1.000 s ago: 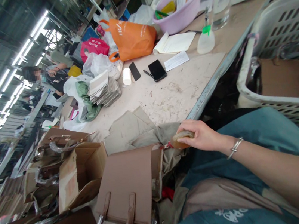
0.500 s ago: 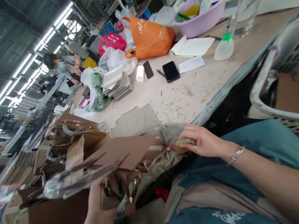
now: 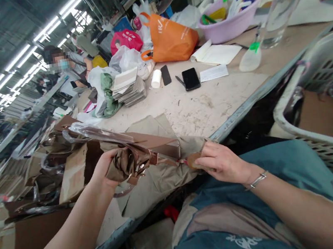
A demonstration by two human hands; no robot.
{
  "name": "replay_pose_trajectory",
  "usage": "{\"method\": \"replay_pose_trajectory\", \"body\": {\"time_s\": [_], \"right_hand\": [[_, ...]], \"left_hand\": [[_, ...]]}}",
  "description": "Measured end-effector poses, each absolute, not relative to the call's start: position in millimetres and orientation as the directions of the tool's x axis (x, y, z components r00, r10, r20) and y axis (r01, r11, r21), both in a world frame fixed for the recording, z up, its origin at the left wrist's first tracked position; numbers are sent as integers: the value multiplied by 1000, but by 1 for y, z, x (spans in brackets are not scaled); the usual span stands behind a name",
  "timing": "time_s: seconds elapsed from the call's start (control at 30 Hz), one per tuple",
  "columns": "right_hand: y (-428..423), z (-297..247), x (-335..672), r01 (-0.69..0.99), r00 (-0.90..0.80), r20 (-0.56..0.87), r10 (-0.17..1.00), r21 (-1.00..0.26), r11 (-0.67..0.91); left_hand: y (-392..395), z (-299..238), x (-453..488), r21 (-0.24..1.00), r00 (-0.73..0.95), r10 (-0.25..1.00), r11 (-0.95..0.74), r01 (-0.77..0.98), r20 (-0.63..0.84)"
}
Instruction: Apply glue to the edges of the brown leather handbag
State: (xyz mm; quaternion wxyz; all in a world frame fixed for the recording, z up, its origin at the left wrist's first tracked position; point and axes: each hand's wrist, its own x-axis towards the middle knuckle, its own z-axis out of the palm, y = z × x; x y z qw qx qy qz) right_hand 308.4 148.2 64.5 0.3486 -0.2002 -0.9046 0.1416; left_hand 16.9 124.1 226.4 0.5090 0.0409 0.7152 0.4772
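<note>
My left hand [image 3: 106, 170] grips a brown handbag [image 3: 145, 147] from below, holding it tilted over the table's near edge with its plastic-wrapped handles pointing left. My right hand [image 3: 219, 160] is closed on a small amber-brown tool with a red tip [image 3: 191, 161], which touches the bag's right end. Beige cloth [image 3: 159, 180] lies crumpled beneath the bag and drapes over the edge. A metal bracelet circles my right wrist.
More brown bags [image 3: 64, 157] are heaped at the left. The worktable [image 3: 214, 104] carries two phones [image 3: 191, 78], a notebook, a stack of cards [image 3: 129, 90], an orange bag [image 3: 168, 40], a lilac basin [image 3: 229, 22] and a glass jar. A white basket [image 3: 326, 116] stands at right. Another person sits far left.
My left hand has lifted the brown bag from my lap onto the table edge and turned it on its side. My right hand stayed near the edge with the tool.
</note>
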Motion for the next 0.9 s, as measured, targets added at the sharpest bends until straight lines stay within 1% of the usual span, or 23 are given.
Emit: {"method": "replay_pose_trajectory", "body": {"time_s": [0.1, 0.17, 0.3, 0.43, 0.53, 0.63, 0.77, 0.83, 0.9], "right_hand": [[148, 67, 311, 233, -699, 567, 435, -395, 889], [147, 68, 312, 220, -724, 552, 413, -383, 897], [145, 71, 311, 260, -753, 526, 395, -314, 913], [144, 71, 315, 293, -729, 565, 385, -250, 923], [145, 69, 320, 305, -672, 615, 413, -279, 911], [145, 67, 321, 288, -640, 639, 428, -317, 904], [140, 66, 314, 247, -710, 585, 392, -315, 916], [138, 65, 311, 258, -734, 555, 393, -307, 916], [138, 65, 310, 288, -720, 560, 410, -297, 911]], "left_hand": [[122, 225, 12, 742, -459, 585, 558, -371, -669], [122, 223, 9, 750, -458, 595, 552, -365, -661], [124, 221, 7, 754, -445, 609, 547, -365, -657], [128, 221, 13, 758, -422, 631, 508, -409, -651], [131, 221, 16, 767, -437, 632, 484, -422, -640], [133, 220, 16, 768, -410, 654, 488, -415, -636], [135, 218, 13, 766, -405, 654, 485, -422, -638], [137, 217, 14, 767, -413, 651, 480, -426, -637], [139, 217, 15, 770, -424, 647, 477, -424, -634]]}}
